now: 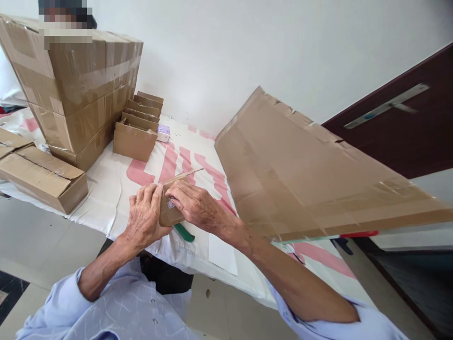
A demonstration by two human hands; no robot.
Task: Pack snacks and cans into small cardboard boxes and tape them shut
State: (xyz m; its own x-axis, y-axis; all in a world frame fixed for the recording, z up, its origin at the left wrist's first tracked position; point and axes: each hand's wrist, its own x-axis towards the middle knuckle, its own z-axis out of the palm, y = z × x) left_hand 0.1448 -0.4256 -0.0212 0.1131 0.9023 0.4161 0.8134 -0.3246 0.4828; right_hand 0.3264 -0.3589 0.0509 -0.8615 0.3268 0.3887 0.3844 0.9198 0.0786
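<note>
Both my hands grip one small brown cardboard box (169,215) just above the table's near edge. My left hand (144,217) wraps the box's left side, fingers curled over its top. My right hand (193,204) presses on the box's right side and top, fingers closed against it. An open flap (184,175) sticks up and away from the box. Something small and pale shows on the box face between my hands. A green object (184,233) lies on the table just under the box.
The table carries a white cloth with pink letters (177,160). A row of several small folded boxes (136,137) stands at the back left, a stack of large taped cartons (78,94) beside it. A large carton (300,165) sits at right. A white sheet (222,255) hangs off the near edge.
</note>
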